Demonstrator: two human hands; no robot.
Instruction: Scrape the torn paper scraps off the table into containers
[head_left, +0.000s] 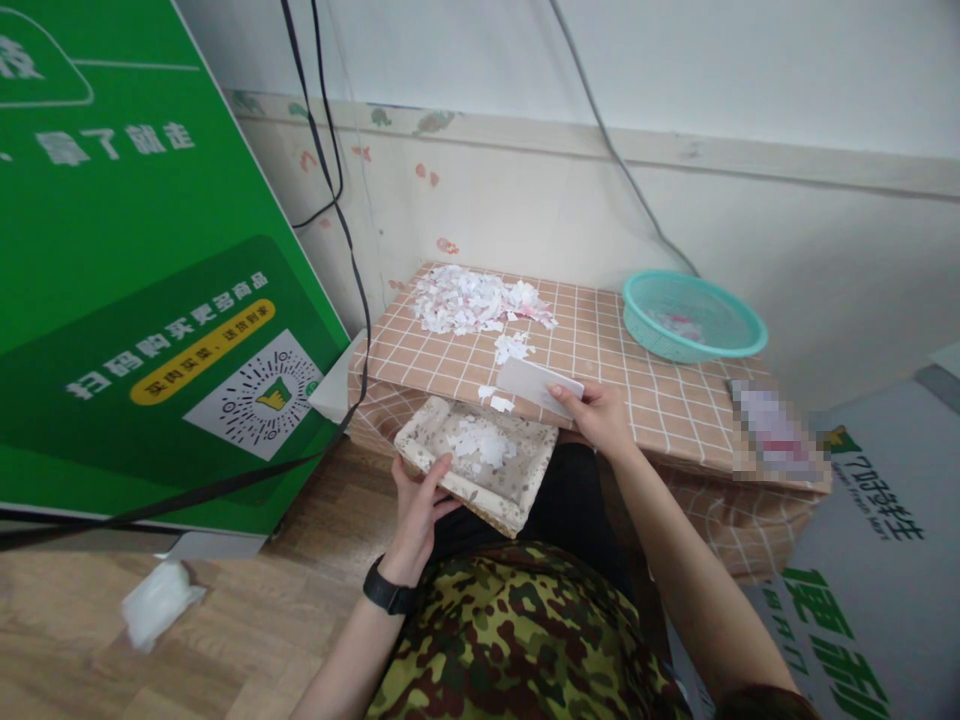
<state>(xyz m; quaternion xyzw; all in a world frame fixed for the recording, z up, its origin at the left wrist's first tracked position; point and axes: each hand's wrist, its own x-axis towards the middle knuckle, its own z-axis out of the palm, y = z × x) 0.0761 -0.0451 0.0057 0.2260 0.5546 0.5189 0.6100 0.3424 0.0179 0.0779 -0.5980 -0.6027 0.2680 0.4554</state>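
My left hand (421, 497) grips the near-left edge of a shallow, pale patterned tray (517, 505), thumb over its rim. The tray is held at the table's front edge, and a small heap of white paper scraps (480, 443) lies in it. My right hand (596, 415) pinches a flat, light-grey rectangular card (538, 385) above the table edge, just beyond the tray. Close to the card's left end are a few loose paper scraps (514, 347). A larger pile of torn white and pinkish paper (469, 300) lies farther back on the table.
A brown checked cloth covers the table (585, 330). On its right stand a turquoise plastic basket (694, 345) and a blurred flat item (776, 430). A green sign board (150, 230) and hanging black cables (349, 240) are at left. A white bag (159, 603) lies on the floor.
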